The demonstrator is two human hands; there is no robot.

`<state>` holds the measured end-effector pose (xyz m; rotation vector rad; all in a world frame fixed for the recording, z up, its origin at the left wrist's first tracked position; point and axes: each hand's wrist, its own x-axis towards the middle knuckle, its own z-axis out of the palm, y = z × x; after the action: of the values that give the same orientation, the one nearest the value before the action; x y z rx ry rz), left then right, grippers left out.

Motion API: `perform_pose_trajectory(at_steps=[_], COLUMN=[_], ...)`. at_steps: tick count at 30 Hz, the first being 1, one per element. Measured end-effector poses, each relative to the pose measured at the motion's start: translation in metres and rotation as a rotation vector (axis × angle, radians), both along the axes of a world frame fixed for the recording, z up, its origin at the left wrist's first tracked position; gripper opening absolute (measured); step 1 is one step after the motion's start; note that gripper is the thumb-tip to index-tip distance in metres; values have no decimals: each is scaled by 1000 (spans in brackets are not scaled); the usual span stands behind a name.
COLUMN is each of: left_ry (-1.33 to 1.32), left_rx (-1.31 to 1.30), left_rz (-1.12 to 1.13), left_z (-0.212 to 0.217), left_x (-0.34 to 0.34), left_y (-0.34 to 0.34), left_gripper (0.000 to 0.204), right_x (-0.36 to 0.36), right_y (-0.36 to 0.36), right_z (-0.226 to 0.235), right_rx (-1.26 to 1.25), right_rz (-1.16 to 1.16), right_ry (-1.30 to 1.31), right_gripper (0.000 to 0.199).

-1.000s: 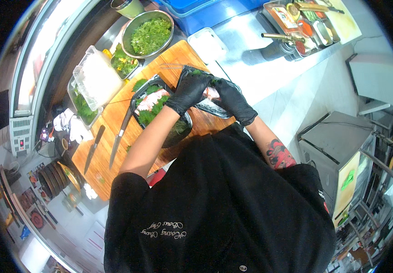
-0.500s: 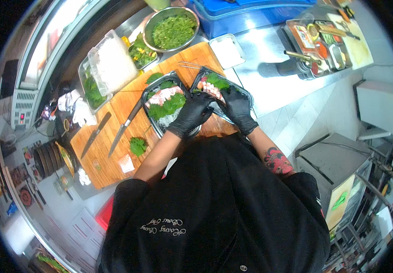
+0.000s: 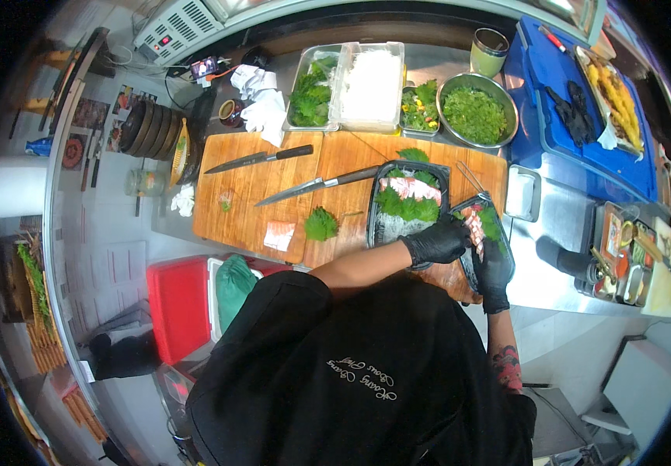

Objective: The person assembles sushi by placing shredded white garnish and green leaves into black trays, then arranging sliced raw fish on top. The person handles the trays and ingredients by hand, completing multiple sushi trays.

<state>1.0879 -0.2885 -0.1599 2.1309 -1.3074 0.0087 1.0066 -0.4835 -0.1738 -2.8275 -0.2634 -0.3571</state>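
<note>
Both my hands wear black gloves and work at the right black tray (image 3: pixel 508 247), which lies slanted and holds pink slices (image 3: pixel 474 228) and green leaves (image 3: pixel 491 223). My left hand (image 3: pixel 438 239) has its fingers curled together at this tray's left side; what is in them, if anything, is hidden. Over the tray's near right part lies my right hand (image 3: pixel 496 272), its fingertips blending into the dark plastic beside the slices. Just left stands another black tray (image 3: pixel 372 211), with pink slices (image 3: pixel 411 188), frilled green leaves (image 3: pixel 407 206) and white shreds (image 3: pixel 394 228).
Two knives (image 3: pixel 250 161) (image 3: pixel 312 186), a leaf (image 3: pixel 320 224) and a pale pink piece (image 3: pixel 278 234) lie on the wooden board (image 3: pixel 261 210). Behind it are clear containers (image 3: pixel 313 120) and a bowl of chopped greens (image 3: pixel 475 115). A blue bin (image 3: pixel 533 85) and garnish tray (image 3: pixel 619 260) stand right.
My view has swung left, so the board and trays appear farther right. Both hands stay at the right tray; my left hand's fingers have drawn slightly back from the slices.
</note>
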Motion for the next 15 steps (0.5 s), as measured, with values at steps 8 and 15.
perform_pose_trajectory(at_steps=[8,15], left_ry=[333,57], left_rx=[-188,42], left_rz=[-59,-33], left_z=[10,-18], left_x=[5,1], left_y=[-13,0], left_gripper=[22,30], right_x=[2,13], right_y=[-13,-10], right_z=[11,68], right_rx=[397,741], right_rz=[-22,-245], right_ry=[79,377], right_gripper=[27,30])
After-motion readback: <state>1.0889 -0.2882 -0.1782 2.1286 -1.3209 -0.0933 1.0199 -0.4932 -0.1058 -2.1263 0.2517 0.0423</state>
